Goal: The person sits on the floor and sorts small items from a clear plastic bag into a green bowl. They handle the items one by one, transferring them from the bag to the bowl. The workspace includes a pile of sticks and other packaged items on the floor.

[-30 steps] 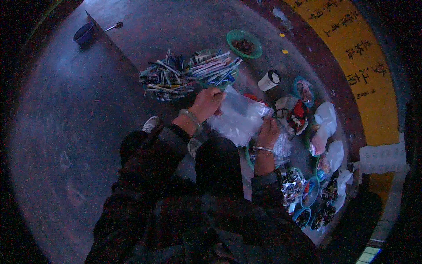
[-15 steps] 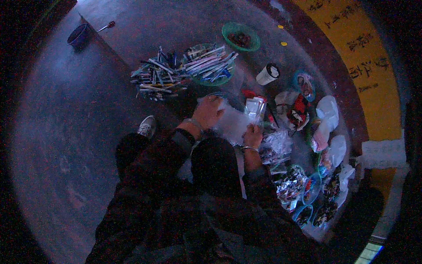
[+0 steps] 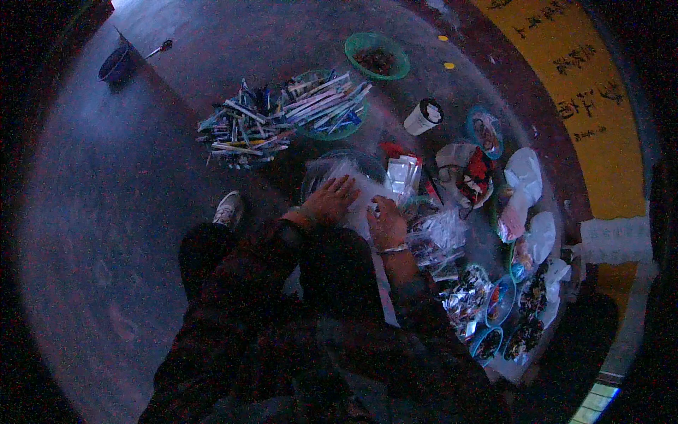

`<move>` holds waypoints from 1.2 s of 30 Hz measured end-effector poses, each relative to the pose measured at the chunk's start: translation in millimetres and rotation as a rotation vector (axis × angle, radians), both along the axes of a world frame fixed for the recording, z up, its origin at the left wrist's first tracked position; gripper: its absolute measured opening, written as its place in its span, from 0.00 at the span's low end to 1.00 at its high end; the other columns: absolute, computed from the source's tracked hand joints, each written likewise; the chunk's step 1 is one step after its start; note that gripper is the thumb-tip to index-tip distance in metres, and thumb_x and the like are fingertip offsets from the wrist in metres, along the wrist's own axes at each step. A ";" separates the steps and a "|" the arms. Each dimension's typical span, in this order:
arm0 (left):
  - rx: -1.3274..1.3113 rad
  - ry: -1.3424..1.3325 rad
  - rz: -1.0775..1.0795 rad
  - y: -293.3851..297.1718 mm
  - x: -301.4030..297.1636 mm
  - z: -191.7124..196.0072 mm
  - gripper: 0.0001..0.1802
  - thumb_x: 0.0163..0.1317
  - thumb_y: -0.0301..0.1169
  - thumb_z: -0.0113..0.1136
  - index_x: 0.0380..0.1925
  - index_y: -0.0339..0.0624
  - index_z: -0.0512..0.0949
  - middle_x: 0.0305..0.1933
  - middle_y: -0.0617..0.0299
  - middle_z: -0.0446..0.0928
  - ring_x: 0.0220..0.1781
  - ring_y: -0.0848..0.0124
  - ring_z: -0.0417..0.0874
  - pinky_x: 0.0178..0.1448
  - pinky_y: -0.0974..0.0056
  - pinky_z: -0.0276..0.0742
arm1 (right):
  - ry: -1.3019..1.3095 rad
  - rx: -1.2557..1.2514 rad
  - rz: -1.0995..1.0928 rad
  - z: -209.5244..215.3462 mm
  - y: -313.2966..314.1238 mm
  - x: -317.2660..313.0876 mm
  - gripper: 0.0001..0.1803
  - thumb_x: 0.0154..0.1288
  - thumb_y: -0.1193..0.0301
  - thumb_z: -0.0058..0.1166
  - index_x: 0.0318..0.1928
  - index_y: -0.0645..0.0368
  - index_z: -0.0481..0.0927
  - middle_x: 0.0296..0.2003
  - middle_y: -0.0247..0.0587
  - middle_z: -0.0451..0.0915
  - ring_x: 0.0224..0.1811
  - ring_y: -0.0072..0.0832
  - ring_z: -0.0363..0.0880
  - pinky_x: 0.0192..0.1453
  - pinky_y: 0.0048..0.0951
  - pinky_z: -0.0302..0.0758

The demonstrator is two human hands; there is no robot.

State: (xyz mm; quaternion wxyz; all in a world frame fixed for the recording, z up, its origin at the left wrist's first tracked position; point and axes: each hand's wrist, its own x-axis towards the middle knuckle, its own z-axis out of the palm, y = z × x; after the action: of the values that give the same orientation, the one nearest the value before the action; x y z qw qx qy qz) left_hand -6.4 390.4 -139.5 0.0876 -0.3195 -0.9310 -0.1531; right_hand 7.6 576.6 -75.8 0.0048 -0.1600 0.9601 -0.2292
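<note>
A thin translucent plastic bag (image 3: 358,218) lies over my knee, its far end reaching into a round clear basin (image 3: 308,173). My left hand (image 3: 330,202) rests flat on the bag with its fingers stretched out. At the bag's right edge, my right hand (image 3: 388,225) has its fingers curled in against the plastic; the dim light blurs the exact grip. Just beyond the right hand are silvery flat packets (image 3: 403,175). A heap of clear plastic wrappers (image 3: 439,233) lies to the right of that hand.
Many pen-like sticks are piled on the floor (image 3: 244,127) and in a green basket (image 3: 346,132). Farther off stand a green bowl (image 3: 397,69), a white cup (image 3: 422,119) and a dark bucket (image 3: 116,66). Bags (image 3: 524,177) and small baskets (image 3: 503,300) crowd the right side.
My left hand has come down from the bag's far end and now lies flat on it. My right hand has shifted left and curled inward. The bag is lower and less spread out.
</note>
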 end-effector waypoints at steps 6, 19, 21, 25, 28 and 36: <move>0.110 -0.028 -0.034 1.3 -3.6 -19.5 0.24 0.59 0.41 0.42 0.55 0.49 0.63 0.62 0.50 0.55 0.63 0.52 0.57 0.63 0.49 0.53 | -0.149 0.097 -0.057 -42.5 6.7 -7.9 0.26 0.49 0.59 0.53 0.49 0.54 0.64 0.41 0.51 0.72 0.41 0.48 0.72 0.44 0.43 0.70; 0.138 -0.076 0.018 -5.1 1.7 -18.5 0.28 0.58 0.46 0.44 0.57 0.50 0.59 0.63 0.50 0.54 0.66 0.55 0.51 0.64 0.46 0.45 | -0.369 0.294 -0.194 -9.4 7.8 -61.8 0.18 0.50 0.57 0.52 0.39 0.53 0.72 0.33 0.46 0.77 0.36 0.43 0.76 0.39 0.40 0.72; 0.110 -0.123 -0.012 -8.5 -0.5 28.6 0.27 0.58 0.46 0.44 0.57 0.49 0.59 0.62 0.50 0.55 0.65 0.56 0.52 0.65 0.47 0.45 | -0.053 0.207 -0.208 -30.7 35.1 -101.1 0.17 0.51 0.55 0.51 0.36 0.53 0.75 0.27 0.43 0.77 0.34 0.39 0.77 0.37 0.37 0.73; 0.206 -0.138 0.068 -16.6 -7.8 59.4 0.25 0.57 0.44 0.47 0.53 0.46 0.64 0.61 0.52 0.57 0.64 0.57 0.54 0.66 0.51 0.45 | 0.032 0.170 -0.247 -50.5 21.1 -180.6 0.15 0.51 0.58 0.51 0.36 0.53 0.74 0.27 0.42 0.77 0.33 0.38 0.76 0.35 0.35 0.73; 0.288 -0.087 0.129 -21.2 -13.2 61.4 0.24 0.55 0.44 0.50 0.50 0.44 0.67 0.60 0.52 0.59 0.63 0.58 0.56 0.66 0.51 0.45 | -0.020 0.201 -0.284 -59.4 -8.3 -218.3 0.14 0.51 0.60 0.51 0.36 0.54 0.74 0.27 0.42 0.77 0.32 0.36 0.76 0.34 0.34 0.72; 0.311 -0.036 0.137 -31.7 -11.9 51.2 0.19 0.55 0.40 0.51 0.44 0.43 0.70 0.58 0.52 0.61 0.61 0.58 0.59 0.64 0.52 0.49 | -0.111 0.205 -0.353 -64.3 -61.2 -249.7 0.12 0.52 0.65 0.51 0.37 0.55 0.72 0.28 0.41 0.76 0.29 0.33 0.75 0.31 0.31 0.72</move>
State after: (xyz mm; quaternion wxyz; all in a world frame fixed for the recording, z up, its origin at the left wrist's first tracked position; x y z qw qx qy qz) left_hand -18.3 358.7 -88.3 0.1294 -0.2354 -0.9171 -0.2946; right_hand -242.1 515.5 -140.1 0.0338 0.0251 0.9898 -0.1361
